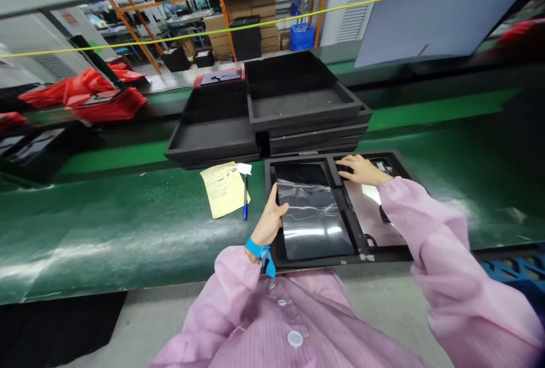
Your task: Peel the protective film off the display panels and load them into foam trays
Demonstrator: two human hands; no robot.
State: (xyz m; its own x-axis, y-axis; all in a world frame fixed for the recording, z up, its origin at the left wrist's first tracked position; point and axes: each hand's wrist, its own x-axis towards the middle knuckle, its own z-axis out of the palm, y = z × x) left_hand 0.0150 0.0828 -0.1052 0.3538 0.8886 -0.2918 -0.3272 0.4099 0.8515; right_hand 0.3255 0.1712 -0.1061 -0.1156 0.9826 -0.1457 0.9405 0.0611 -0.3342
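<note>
A black foam tray [272, 257] with two compartments lies in front of me. In its left compartment is a glossy dark tablet screen [313, 214] with light streaks reflected on it. My left hand [270, 220] grips that screen's left edge, thumb over its surface; some fingers are hidden. At the top of the right compartment, my right hand [361, 170] reaches in with fingers and thumb apart, touching the foam near the divider. Beneath my right arm lies a flat, shiny tablet-shaped part [370, 214] with a pale surface, partly covered by my sleeve.
Behind are stacked black trays [306, 112] and another black tray [213, 129]. A yellow note [221, 189] and a blue pen [246, 203] lie to the left on the green work surface [128, 231]. Red pouches [110, 104] are farther left. A yellow cord [272, 20] crosses above.
</note>
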